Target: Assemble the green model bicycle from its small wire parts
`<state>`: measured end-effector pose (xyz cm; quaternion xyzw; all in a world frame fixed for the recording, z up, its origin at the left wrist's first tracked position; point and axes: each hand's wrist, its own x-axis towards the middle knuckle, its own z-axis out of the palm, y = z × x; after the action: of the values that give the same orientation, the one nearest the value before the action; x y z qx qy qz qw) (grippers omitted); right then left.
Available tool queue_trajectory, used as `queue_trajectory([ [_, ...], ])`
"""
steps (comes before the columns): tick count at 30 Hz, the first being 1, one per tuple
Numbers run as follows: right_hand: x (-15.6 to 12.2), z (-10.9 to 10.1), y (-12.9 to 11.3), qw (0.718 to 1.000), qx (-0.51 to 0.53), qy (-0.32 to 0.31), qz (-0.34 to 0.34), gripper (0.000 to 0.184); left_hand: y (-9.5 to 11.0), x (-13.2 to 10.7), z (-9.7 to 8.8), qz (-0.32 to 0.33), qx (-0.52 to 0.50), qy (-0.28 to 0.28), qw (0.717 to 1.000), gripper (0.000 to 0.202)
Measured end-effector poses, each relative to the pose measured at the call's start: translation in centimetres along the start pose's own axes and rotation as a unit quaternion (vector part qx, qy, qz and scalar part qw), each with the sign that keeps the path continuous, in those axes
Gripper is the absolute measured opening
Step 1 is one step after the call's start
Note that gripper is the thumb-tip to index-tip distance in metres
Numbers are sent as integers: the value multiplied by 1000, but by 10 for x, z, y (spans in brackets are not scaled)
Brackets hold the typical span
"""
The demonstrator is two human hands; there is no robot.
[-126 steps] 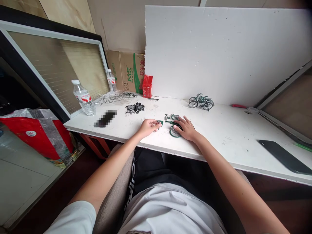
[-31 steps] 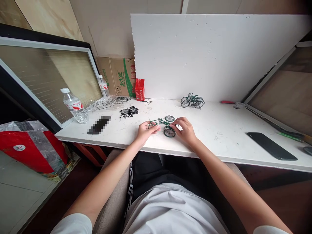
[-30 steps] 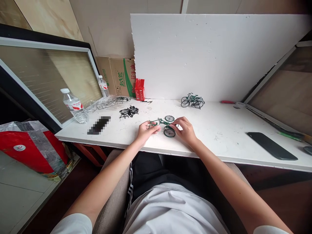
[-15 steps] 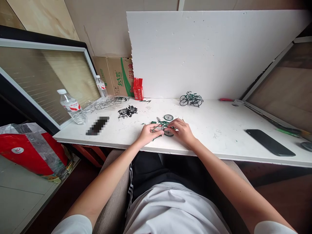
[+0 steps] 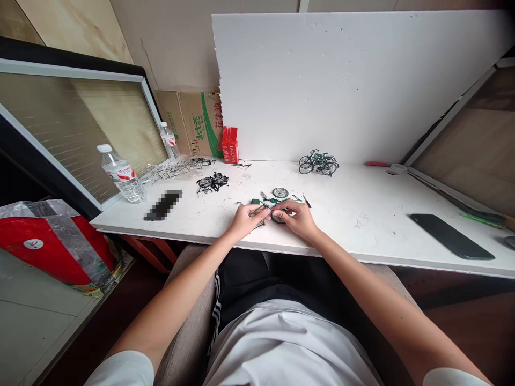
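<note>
Bicycle model (image 5: 269, 203), long axis left-right

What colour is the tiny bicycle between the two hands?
The tiny bicycle is dark green, clearest in the head view.

pixelated patch (image 5: 163, 206), green bicycle parts (image 5: 263, 203) partly covered, too small

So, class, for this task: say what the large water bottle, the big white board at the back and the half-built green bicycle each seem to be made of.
Large water bottle: clear, glossy plastic; you see through it.
Big white board: probably foam, matt, with a pitted face and ragged left edge.
Half-built green bicycle: painted metal or plastic; too small to tell.
</note>
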<state>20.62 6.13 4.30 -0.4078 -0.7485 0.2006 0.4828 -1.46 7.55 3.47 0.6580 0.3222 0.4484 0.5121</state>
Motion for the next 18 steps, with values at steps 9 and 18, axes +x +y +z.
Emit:
queue_trajectory([
  [9,-1,2,-6,1000,-29,2,-8,40,4,1,0,5,2,19,1000,43],
  [18,3,8,-25,998,31,-43,33,45,6,-3,-2,6,29,-66,997,41],
])
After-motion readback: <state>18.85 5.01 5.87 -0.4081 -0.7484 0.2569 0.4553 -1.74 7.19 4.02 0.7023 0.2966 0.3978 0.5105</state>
